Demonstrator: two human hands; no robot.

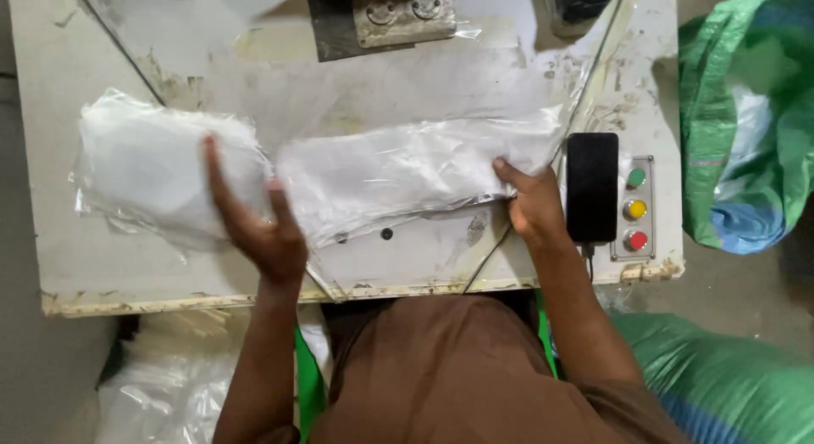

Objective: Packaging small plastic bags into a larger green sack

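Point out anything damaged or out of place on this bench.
The white bench top is worn: paint chipped along its front edge and scuffed around the middle. A black phone lies beside the button panel, close to the right hand.

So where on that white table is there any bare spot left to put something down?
The table's left edge strip is bare, and so is the near edge strip between the hands. The middle is crowded: left hand on the stack of plastic bags, right hand on the flat bags, then the phone and buttons.
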